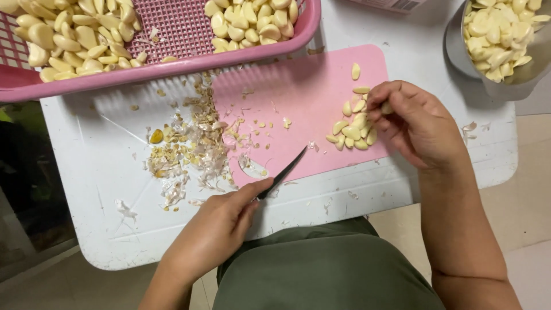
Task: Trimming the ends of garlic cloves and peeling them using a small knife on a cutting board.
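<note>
While our left hand [215, 229] stays out of the cutting, it is closed around the handle of a small dark knife [282, 172], whose tip rests on the pink cutting board [298, 97]. Our right hand [416, 123] has its fingers curled over a little pile of trimmed garlic cloves [353, 131] at the board's right side, pinching one clove. From the head view we judge the work to be well along but not finished: the metal bowl [513, 80] at upper right holds many finished cloves, a heap of skins and cut ends [189, 143] lies on the white counter [103, 172], and the pink basket [172, 28] at the top holds plenty of cloves to go.
</note>
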